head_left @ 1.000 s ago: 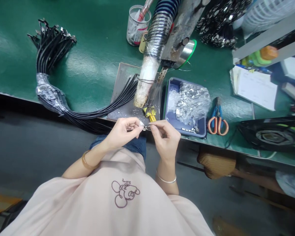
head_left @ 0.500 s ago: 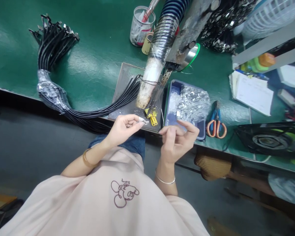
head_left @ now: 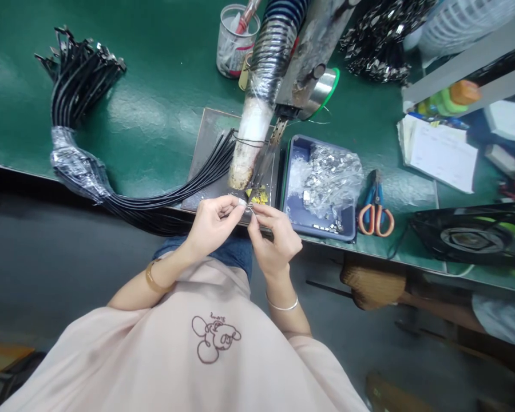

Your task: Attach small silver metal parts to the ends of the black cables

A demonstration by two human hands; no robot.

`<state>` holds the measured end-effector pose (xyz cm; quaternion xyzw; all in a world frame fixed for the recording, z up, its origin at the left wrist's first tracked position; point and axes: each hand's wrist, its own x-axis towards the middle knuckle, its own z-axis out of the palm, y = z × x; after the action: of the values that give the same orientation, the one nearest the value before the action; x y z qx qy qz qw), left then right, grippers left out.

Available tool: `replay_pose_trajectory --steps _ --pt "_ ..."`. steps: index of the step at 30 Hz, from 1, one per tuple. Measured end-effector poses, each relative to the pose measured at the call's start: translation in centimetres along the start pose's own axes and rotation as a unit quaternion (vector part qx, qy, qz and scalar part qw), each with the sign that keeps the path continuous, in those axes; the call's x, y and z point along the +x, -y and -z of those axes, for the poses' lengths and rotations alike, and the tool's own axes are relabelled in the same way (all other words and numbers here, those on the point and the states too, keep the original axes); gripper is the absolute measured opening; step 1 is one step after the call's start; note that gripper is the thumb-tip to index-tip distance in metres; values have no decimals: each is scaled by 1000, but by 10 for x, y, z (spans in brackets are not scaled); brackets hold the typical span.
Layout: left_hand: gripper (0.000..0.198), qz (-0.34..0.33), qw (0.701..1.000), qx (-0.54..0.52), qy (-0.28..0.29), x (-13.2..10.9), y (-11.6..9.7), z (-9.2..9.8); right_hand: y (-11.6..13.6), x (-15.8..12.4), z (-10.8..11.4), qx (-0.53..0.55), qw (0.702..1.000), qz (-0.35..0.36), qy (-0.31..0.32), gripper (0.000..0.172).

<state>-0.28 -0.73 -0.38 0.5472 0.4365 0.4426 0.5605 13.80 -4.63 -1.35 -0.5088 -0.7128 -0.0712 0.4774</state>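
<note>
Head view: right hand [head_left: 272, 237] has come back in from the tray [head_left: 295, 213] side since half a second ago, when it hung open and apart at 3 o'clock of the left; now both hands meet fingertip to fingertip at the bench edge. Reads as a fresh piece brought in to be joined, my guess only. Left hand [head_left: 212, 220] pinches a small metal part [head_left: 248, 206] between thumb and forefinger, other fingers curled. Right thumb and forefinger are closed on the same spot from 3 o'clock; cannot tell if they grip the part itself or a second tiny piece. Part sits right at the fingertips, touching both hands, at 6 o'clock of the yellow clip [head_left: 258, 197] and the hose nozzle [head_left: 245, 154], just above the plate [head_left: 210, 143] edge. Cables [head_left: 167, 197] run off at 9 o'clock. Scissors [head_left: 375, 214] lie at 3 o'clock of the tray, untouched.
</note>
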Motion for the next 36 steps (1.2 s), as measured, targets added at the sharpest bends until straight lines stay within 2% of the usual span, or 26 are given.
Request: replay_pose_trajectory --steps 4,10,17,22,30,36 --pt "25 -18 998 57 -7 1 -2 0 -2 1 -1 7 1000 0 2 18" --pt "25 -17 997 76 -13 3 -8 0 -3 5 -2 10 1000 -19 3 14" --pt "22 -15 998 66 -6 4 -15 1 0 10 0 11 1000 -17 2 16" --pt "23 -8 997 71 14 2 -12 1 -3 7 1 7 1000 -2 7 17" --pt "20 6 997 71 16 0 -9 2 -4 3 2 6 1000 -1 9 17" --pt "18 13 999 18 36 -3 -5 2 -3 1 4 25 1000 -10 9 16"
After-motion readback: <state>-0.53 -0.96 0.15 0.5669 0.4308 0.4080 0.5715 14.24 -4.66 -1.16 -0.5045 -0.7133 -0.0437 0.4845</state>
